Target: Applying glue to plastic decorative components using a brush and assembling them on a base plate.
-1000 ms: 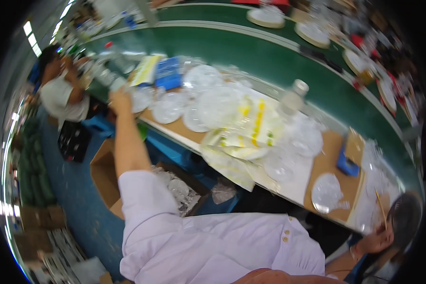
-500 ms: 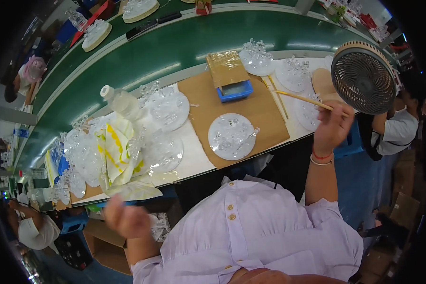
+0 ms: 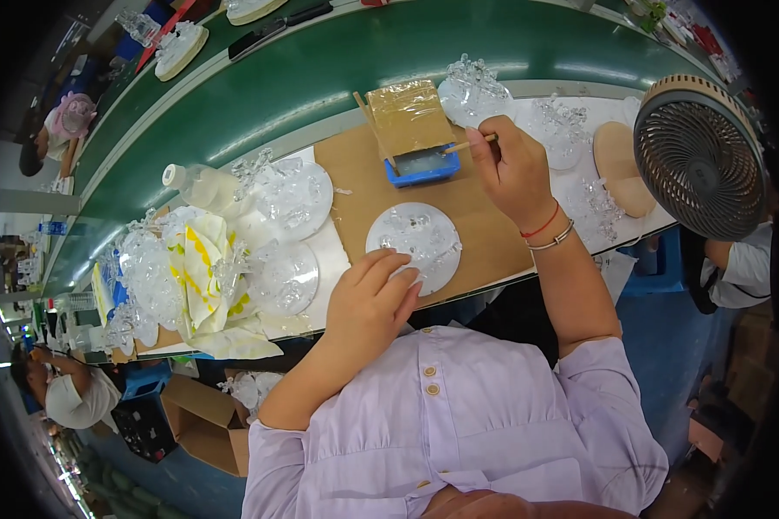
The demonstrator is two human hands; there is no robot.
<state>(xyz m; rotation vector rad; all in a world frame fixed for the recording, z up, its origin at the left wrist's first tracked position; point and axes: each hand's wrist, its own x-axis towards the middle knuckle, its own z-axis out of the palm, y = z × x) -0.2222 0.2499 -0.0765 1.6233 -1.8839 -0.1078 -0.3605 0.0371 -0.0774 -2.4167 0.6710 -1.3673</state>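
Blue tray (image 3: pixel 424 179) taken as landmark; it sits on a brown cardboard sheet (image 3: pixel 489 233) and holds a pale, clear-looking content. Brown tape-wrapped block (image 3: pixel 409 119) covers its far part. Right hand (image 3: pixel 518 173) just right of the tray, thumb and fingers closed on a thin wooden stick (image 3: pixel 476 144); the stick's tip points left, at the tray's right edge, contact not certain. Second stick (image 3: pixel 372 124) leans along the left side of the tray and block. White disc (image 3: pixel 433 238) lies flat on the near side of the tray, apart from it, bearing small clear pieces. Left hand (image 3: pixel 376 290) at that disc's near-left rim, fingers bent and slightly spread; cannot tell whether it grips the rim or only rests there. Just beyond the tray, to its right: another disc (image 3: pixel 472 93) crowded with clear pieces. Farther right of the tray, a tan oval board (image 3: pixel 619 164), then a dark round fan (image 3: pixel 701 164). Well left of the tray: a capped clear bottle (image 3: pixel 203 186), and nearer the person a crumpled yellow-and-white wrapper (image 3: pixel 203 277). Green surface (image 3: pixel 320 112) curves past the tray's far side.
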